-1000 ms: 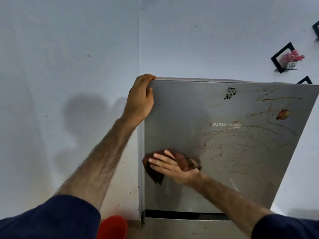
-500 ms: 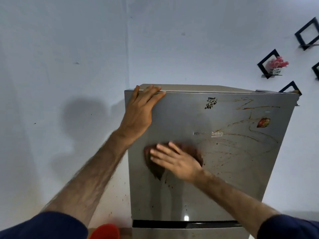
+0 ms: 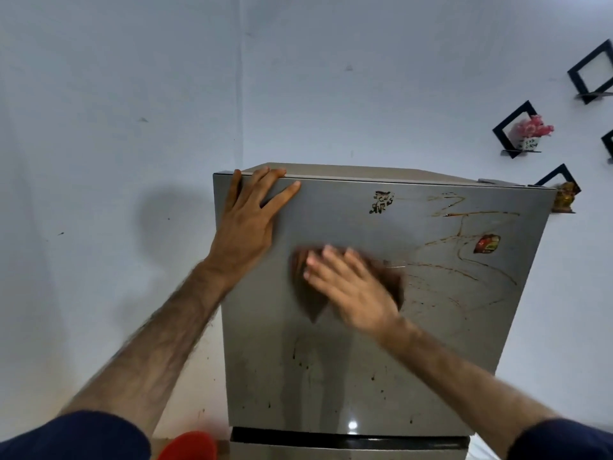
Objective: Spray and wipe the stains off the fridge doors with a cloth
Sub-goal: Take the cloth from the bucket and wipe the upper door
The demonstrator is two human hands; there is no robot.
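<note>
The silver upper fridge door [image 3: 348,360] fills the middle of the view. Brown scribbled stains [image 3: 464,270] cover its right half, and dark drips dot its lower part. My right hand [image 3: 348,287] presses a dark brown cloth [image 3: 308,300] flat against the door's middle with straight fingers; the hand is motion-blurred. My left hand [image 3: 248,220] lies flat on the door's top left corner, fingertips reaching the top edge. No spray bottle is in view.
A black sticker [image 3: 381,202] and a red sticker [image 3: 487,244] sit on the door. Black diamond wall shelves [image 3: 514,131] hang at right, one holding pink flowers [image 3: 530,127]. A red container [image 3: 189,446] stands low left of the fridge. The lower door [image 3: 348,454] begins beneath.
My right hand has carried the cloth up and to the right across the door. My left hand has gone from gripping the top left edge to lying flat there.
</note>
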